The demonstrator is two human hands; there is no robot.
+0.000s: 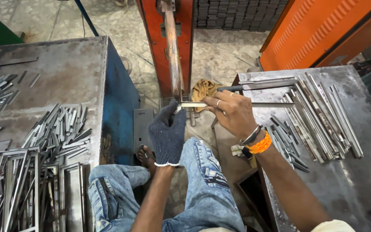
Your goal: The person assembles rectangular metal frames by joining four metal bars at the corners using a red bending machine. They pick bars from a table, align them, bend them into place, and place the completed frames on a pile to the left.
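one strip (245, 104) lengthwise left-right

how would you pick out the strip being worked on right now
Start at the orange machine between the two tables. Under its arm lies one long metal strip, held level by the gloved left hand and bare right hand. Every other strip lies loose on a table.

Metal workshop: steel strips (318, 116), orange machine (172, 47)

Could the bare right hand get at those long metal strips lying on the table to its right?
Probably yes. The right hand grips a metal strip at the machine, but the long strips lie uncovered on the right table just beside it.
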